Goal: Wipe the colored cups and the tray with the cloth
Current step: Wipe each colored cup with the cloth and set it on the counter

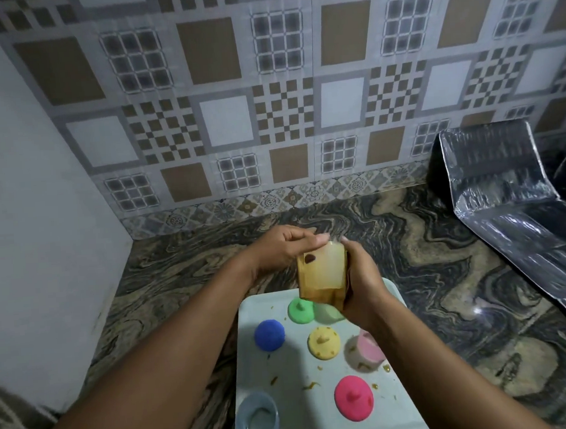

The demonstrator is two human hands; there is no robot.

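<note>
Pale blue cup [257, 418] upright on tray [294, 363]; left grip [279, 251] and right grip [362, 285] clasp yellow cup [321, 275].

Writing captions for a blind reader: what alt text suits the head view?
Two hands hold a yellow cup above a stained white tray on a marbled counter: the right hand grips its side, the left hand its rim. On the tray sit four coloured lids, a pink cup and a pale blue cup.
</note>
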